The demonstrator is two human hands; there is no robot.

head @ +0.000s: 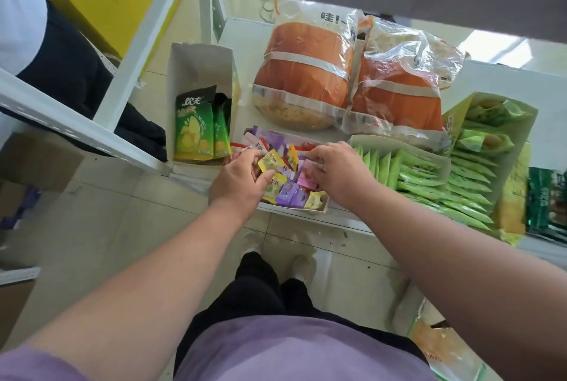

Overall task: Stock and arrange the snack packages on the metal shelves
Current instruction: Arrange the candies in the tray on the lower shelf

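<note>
At frame centre, the left hand (237, 179) pinched a yellow packet (269, 162) while the right hand (334, 170) fingered pink ones in the small sachet box (319, 212), mid-tidying; squaring the rows probably came next.

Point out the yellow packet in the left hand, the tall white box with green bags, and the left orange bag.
Yellow packet (270, 163): head view, its printed front.
White box (199, 67): head view, its inner back wall.
Orange bag (302, 73): head view, its orange band.
</note>
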